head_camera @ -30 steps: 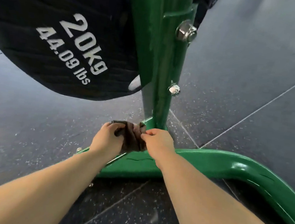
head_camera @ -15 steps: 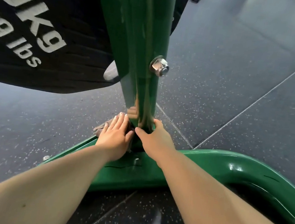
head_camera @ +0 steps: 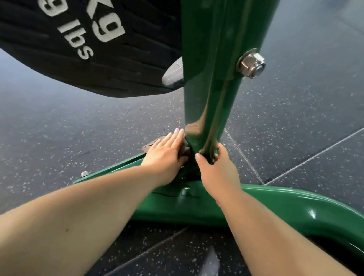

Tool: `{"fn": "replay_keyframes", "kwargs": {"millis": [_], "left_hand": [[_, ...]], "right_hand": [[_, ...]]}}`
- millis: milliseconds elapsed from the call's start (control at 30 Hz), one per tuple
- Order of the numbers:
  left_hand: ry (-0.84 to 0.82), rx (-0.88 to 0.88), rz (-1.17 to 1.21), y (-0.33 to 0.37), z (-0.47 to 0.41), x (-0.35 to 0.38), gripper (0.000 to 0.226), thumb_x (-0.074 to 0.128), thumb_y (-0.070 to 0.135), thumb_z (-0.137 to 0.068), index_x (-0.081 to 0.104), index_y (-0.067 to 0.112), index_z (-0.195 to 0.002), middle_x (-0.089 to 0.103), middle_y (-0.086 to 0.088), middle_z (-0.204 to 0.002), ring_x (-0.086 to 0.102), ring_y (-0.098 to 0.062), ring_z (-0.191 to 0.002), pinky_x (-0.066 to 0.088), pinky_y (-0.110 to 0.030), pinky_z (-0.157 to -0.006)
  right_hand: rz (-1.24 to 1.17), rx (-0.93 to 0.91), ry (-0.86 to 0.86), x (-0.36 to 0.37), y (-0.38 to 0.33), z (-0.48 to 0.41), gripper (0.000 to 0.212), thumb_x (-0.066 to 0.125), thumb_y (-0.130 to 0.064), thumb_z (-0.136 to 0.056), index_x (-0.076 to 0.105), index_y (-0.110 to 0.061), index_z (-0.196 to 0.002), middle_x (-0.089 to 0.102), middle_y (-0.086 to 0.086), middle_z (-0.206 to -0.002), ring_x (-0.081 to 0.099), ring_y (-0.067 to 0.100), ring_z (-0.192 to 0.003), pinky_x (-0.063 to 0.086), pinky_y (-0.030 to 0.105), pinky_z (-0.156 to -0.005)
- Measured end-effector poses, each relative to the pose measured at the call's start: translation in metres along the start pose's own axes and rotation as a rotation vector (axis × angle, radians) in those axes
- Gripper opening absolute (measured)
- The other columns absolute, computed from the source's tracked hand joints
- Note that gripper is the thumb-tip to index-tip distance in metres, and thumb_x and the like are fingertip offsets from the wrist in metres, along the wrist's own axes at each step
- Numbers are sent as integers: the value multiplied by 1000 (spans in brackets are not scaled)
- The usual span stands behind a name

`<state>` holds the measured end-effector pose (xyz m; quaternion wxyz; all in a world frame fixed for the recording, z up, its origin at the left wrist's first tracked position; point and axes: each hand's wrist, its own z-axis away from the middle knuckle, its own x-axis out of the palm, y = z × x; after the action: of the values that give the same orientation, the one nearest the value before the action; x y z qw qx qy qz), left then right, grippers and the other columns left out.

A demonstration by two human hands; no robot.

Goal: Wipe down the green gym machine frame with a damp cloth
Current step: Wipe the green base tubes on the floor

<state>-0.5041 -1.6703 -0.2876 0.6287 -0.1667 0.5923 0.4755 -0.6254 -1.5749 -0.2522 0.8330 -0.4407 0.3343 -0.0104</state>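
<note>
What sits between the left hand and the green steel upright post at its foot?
A crumpled brown cloth: in the head view the left hand presses it with straight fingers against the green steel upright post.

A gym. A black weight plate [head_camera: 74, 35] marked in lbs is hanging beside a green machine frame [head_camera: 215, 73] standing on speckled rubber tiles [head_camera: 315, 112].

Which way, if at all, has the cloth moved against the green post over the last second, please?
Yes. The cloth has shifted from in front of the green post to its left side at the base, under the left hand.
</note>
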Motion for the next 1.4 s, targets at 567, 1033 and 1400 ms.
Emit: {"fn": "replay_keyframes", "kwargs": {"millis": [567,1033,1400], "left_hand": [[-161,182,-100,1,12,0,60,25,36,-106,-5,22,-156,-15,5,-163,-14,-10,-149,-6,-32,-121],[-229,237,-192,-43,42,-15,59,21,39,-106,-12,27,-154,-22,8,-159,-19,-9,-146,-5,-38,-123],[-254,272,-182,-65,81,-11,62,26,39,-105,-21,39,-146,-30,24,-148,-32,0,-138,-14,-28,-119]], "right_hand": [[83,34,14,7,5,2,52,42,-34,-100,30,-38,-150,65,3,-123,62,29,-104,50,44,-93],[-106,133,136,23,-3,10,47,51,-24,-92,41,-24,-137,64,4,-114,64,26,-95,54,41,-82],[-116,132,54,10,2,6,34,50,-22,-96,43,-26,-129,59,-1,-80,48,10,-54,36,25,-47]]}}
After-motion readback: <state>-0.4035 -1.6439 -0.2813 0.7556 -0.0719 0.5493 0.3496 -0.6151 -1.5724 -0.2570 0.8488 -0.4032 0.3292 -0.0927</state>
